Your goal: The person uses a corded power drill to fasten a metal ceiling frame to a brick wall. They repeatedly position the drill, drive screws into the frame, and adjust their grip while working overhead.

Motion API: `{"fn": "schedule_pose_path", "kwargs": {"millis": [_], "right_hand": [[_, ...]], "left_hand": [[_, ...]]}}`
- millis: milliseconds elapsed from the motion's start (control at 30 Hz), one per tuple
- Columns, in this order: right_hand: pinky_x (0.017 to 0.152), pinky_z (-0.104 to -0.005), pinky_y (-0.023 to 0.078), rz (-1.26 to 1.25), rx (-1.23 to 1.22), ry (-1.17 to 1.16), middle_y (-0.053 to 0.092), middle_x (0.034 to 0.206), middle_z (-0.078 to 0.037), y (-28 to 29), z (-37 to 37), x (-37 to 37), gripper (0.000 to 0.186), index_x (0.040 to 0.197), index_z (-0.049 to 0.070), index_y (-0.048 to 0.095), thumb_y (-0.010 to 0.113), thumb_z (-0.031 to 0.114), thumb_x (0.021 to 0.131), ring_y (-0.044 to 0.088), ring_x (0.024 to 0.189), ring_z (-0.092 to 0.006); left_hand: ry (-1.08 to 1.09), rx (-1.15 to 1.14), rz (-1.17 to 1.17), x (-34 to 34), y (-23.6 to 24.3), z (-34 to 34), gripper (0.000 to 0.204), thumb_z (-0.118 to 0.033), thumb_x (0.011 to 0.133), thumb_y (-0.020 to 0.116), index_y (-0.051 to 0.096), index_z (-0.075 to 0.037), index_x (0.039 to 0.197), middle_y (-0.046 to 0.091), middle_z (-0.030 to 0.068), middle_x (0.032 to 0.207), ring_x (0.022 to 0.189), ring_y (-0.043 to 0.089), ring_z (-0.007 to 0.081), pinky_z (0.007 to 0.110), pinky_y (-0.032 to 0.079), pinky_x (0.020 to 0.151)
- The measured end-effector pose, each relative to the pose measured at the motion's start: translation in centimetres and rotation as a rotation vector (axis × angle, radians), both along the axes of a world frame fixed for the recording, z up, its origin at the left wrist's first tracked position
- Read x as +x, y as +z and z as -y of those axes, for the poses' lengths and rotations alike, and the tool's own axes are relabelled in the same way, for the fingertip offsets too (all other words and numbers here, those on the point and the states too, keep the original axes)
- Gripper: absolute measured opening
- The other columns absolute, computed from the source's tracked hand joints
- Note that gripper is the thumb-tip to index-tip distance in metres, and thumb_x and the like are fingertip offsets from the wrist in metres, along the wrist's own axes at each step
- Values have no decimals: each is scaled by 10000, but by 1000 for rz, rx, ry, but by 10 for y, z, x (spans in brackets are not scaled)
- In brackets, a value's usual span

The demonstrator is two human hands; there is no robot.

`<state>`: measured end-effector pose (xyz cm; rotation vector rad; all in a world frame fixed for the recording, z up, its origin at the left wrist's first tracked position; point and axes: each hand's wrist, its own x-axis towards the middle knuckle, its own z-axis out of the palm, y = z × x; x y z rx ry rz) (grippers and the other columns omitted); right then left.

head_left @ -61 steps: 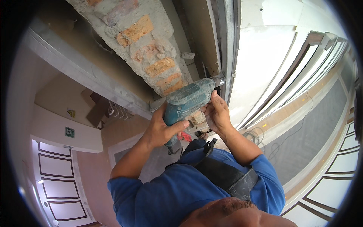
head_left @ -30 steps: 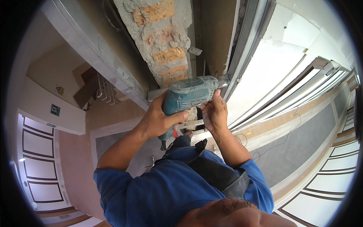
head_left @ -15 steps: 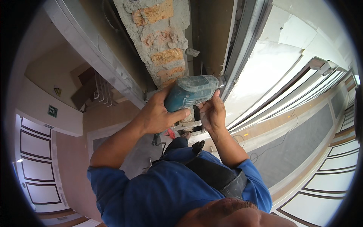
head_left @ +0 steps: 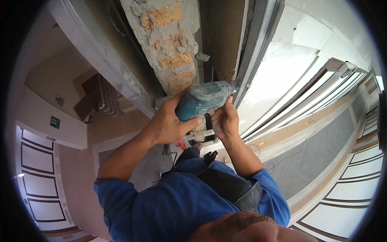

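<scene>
A dusty teal power drill (head_left: pixel 203 99) lies sideways in front of me, its nose toward the metal stud (head_left: pixel 258 48) on the right. My left hand (head_left: pixel 167 121) is wrapped round the rear of the drill, thumb along its near side. Under the front end, my right hand (head_left: pixel 225 121) is closed against the drill, with the thumb up beside the chuck (head_left: pixel 233 86). The chuck is right by the stud. The bit's tip is too small to make out, and so is anything pinched in the right fingers.
A rough brick and mortar column (head_left: pixel 175 48) stands between the stud and another metal frame (head_left: pixel 109 60) on the left. White wallboard (head_left: pixel 282 76) covers the right side. A thin cable (head_left: pixel 298 147) runs over the grey floor (head_left: pixel 306 157). White panelled doors (head_left: pixel 38 161) stand at far left.
The view has shifted very slightly. Both hands keep the same hold on the drill, which stays at the stud.
</scene>
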<state>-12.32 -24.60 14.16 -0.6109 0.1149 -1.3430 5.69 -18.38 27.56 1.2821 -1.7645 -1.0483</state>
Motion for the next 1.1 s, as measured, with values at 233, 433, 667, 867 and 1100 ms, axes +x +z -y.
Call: {"fn": "schedule_pose_path", "kwargs": {"millis": [233, 433, 667, 867, 1100], "right_hand": [[1057, -429, 498, -88, 61, 21, 661, 1319, -156, -16, 5, -5, 695, 1349, 2, 544, 412, 614, 1048, 641, 1217, -277], [1082, -470, 472, -237, 289, 2, 625, 1370, -187, -30, 19, -2, 1026, 1400, -34, 507, 411, 856, 898, 587, 1288, -305], [1115, -503, 438, 99, 222, 191, 626, 1354, -196, 2, 28, -3, 887, 1405, -32, 498, 573, 715, 933, 569, 1302, -330], [1111, -494, 444, -30, 370, 87, 681, 1239, -162, 17, 33, 2, 639, 1295, 0, 554, 710, 512, 946, 637, 1201, -317], [1113, -496, 441, 8, 332, 80, 685, 1252, -149, 13, 31, 0, 617, 1272, 20, 588, 680, 543, 956, 635, 1209, -308]], "left_hand": [[-6, -1, -3, 1, -2, 0, 616, -130, 849, 774, 530, 17, 1396, 668, 169, 1241, 1144, 635, 228, 374, 491, 1013], [3, 32, -74, 0, -3, -1, 562, -118, 857, 773, 552, 9, 1358, 679, 128, 1158, 1071, 633, 189, 354, 501, 983], [-9, 53, -73, 6, -9, 1, 529, -80, 873, 754, 555, 3, 1356, 677, 93, 1084, 892, 659, 132, 297, 557, 746], [-7, 99, -187, 17, -27, 11, 476, -66, 875, 744, 569, 11, 1311, 688, 78, 1004, 749, 654, 102, 273, 538, 577], [-40, 29, -44, 20, -22, 11, 523, -64, 856, 759, 554, 18, 1331, 704, 117, 1116, 961, 675, 157, 316, 553, 826]]}}
